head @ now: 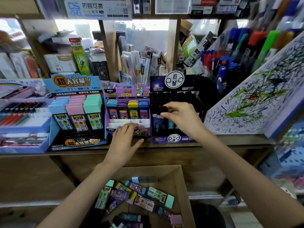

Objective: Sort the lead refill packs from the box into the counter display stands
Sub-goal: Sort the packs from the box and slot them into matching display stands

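Note:
Three display stands sit on the counter: a blue stand [56, 127] with blue, pink and teal packs, a purple stand [128, 94] with four coloured rows, and a black stand [179, 96]. My right hand [179, 116] pinches a black-capped refill pack [162, 109] over the black stand's front row. My left hand [126, 140] rests with spread fingers on the front of the purple stand, holding nothing. Below the counter, an open cardboard box [181, 181] holds several mixed refill packs [148, 196].
Trays of pens [21, 116] stand at the left of the counter. A scribbled test board [256, 99] leans at the right, with marker racks [230, 51] behind it. Wooden shelving [107, 46] with stationery rises behind the stands.

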The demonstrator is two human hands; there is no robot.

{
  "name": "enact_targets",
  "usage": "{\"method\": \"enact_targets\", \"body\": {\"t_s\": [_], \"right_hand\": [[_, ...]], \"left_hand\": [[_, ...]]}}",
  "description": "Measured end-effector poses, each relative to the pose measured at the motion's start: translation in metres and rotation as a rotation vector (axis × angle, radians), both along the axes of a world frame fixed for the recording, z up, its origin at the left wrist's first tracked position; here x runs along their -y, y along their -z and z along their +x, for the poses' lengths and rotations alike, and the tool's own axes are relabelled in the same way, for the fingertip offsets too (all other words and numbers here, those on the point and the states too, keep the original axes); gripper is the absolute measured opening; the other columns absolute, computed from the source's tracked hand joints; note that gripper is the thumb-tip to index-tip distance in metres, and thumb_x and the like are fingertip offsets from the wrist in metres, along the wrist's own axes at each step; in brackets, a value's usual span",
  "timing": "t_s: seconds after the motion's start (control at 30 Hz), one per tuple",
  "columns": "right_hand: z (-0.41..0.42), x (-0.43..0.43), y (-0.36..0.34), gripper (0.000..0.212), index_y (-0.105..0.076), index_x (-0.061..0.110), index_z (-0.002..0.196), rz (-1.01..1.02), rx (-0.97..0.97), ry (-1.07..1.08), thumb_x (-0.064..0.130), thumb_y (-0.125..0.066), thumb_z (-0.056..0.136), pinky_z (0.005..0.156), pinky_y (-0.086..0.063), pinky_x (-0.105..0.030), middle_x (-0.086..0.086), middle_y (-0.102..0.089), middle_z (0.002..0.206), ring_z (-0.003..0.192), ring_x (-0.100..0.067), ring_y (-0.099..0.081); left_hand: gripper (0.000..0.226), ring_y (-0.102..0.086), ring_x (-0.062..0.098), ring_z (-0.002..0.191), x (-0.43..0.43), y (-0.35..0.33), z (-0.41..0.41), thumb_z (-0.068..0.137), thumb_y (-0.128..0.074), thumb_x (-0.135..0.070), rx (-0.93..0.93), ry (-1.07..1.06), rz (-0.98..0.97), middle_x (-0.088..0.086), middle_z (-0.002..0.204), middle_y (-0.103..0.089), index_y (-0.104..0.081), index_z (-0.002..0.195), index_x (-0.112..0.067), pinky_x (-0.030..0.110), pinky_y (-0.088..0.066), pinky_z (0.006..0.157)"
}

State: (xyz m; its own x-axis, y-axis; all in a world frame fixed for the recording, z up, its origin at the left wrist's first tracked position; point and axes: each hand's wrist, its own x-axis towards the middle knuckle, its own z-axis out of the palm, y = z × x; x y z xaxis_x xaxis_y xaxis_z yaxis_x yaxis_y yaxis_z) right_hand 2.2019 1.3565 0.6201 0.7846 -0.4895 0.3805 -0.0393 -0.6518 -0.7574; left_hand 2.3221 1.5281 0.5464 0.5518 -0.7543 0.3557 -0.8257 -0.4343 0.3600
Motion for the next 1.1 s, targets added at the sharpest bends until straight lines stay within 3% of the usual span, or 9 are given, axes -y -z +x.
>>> {"method": "enact_targets", "body": {"t_s": [0.1,0.23,0.43,0.57,0.67,0.77,0.9,1.03,1.1], "right_hand": [[0.004,0.001,-0.004,0.019,-0.071,0.014,0.101,-0.014,-0.049,-0.030,0.012,-0.070,0.082,0.078,-0.052,-0.017,0.011,-0.065,0.080,0.081,-0.010,-0.067],[0.007,0.004,0.000,0.020,-0.071,0.014,0.103,-0.059,-0.104,-0.040,0.014,-0.069,0.083,0.085,-0.054,-0.033,0.001,-0.067,0.088,0.084,-0.015,-0.067],[0.019,0.000,0.015,0.040,-0.062,0.003,0.120,0.048,-0.094,0.085,0.016,-0.070,0.083,0.086,-0.054,-0.039,-0.016,-0.068,0.107,0.097,-0.023,-0.065],[0.024,-0.004,0.013,0.028,-0.069,0.003,0.105,-0.118,-0.186,0.140,0.024,-0.067,0.086,0.058,-0.053,-0.018,-0.012,-0.071,0.092,0.077,-0.018,-0.066],[0.020,-0.009,0.008,0.035,-0.069,0.000,0.079,-0.294,-0.299,0.176,0.033,-0.062,0.089,0.067,-0.055,-0.036,-0.015,-0.069,0.074,0.067,-0.023,-0.064],[0.004,-0.020,0.016,0.032,-0.066,0.007,0.085,-0.444,-0.318,0.228,0.037,-0.056,0.092,0.071,-0.054,-0.039,-0.008,-0.068,0.080,0.076,-0.023,-0.063],[-0.031,-0.046,0.052,0.020,-0.066,0.014,0.099,-0.490,-0.198,0.056,0.029,-0.055,0.093,0.075,-0.053,-0.036,-0.001,-0.066,0.093,0.083,-0.017,-0.062],[-0.057,-0.071,0.118,0.024,-0.065,0.013,0.109,-0.364,-0.537,-0.305,0.026,-0.057,0.092,0.085,-0.049,-0.033,-0.003,-0.065,0.105,0.094,-0.015,-0.061],[-0.067,-0.081,0.159,0.025,-0.065,0.014,0.111,-0.224,-0.696,-0.375,0.026,-0.060,0.091,0.085,-0.048,-0.026,-0.002,-0.066,0.109,0.096,-0.013,-0.061]], "left_hand": [[0.050,-0.040,0.022,0.128,-0.002,-0.002,0.000,0.091,-0.058,-0.034,-0.010,0.003,0.022,0.002,0.136,-0.046,-0.041,0.135,-0.018,0.043,-0.029,0.110],[0.051,-0.039,0.022,0.130,-0.003,-0.001,0.000,0.091,-0.058,-0.032,-0.014,0.006,0.025,0.002,0.137,-0.045,-0.040,0.136,-0.018,0.043,-0.028,0.111],[0.049,-0.039,0.023,0.130,-0.003,-0.003,0.000,0.091,-0.059,-0.029,-0.014,0.011,0.030,0.003,0.137,-0.045,-0.041,0.135,-0.017,0.043,-0.027,0.112],[0.046,-0.041,0.022,0.127,-0.009,-0.008,-0.007,0.090,-0.060,-0.018,-0.030,0.027,-0.105,0.006,0.134,-0.047,-0.044,0.133,-0.010,0.039,-0.035,0.109],[0.039,-0.044,0.020,0.123,-0.023,-0.007,-0.018,0.091,-0.057,-0.011,-0.004,0.053,-0.216,0.007,0.127,-0.050,-0.049,0.128,-0.007,0.034,-0.037,0.104],[0.031,-0.049,0.014,0.112,-0.049,0.012,-0.026,0.090,-0.056,-0.010,-0.053,0.109,-0.228,0.001,0.117,-0.052,-0.054,0.121,-0.009,0.028,-0.040,0.096],[0.031,-0.053,0.011,0.106,-0.095,0.070,-0.032,0.089,-0.060,-0.016,-0.300,0.119,0.007,-0.005,0.113,-0.050,-0.051,0.119,-0.015,0.019,-0.038,0.086],[0.054,-0.049,0.019,0.119,-0.135,0.139,-0.035,0.087,-0.065,-0.025,-0.625,0.105,0.329,0.007,0.129,-0.048,-0.042,0.133,-0.011,0.029,-0.040,0.100],[0.063,-0.047,0.019,0.122,-0.150,0.165,-0.039,0.084,-0.069,-0.029,-0.712,0.120,0.411,0.007,0.135,-0.043,-0.038,0.136,-0.013,0.031,-0.039,0.103]]}}
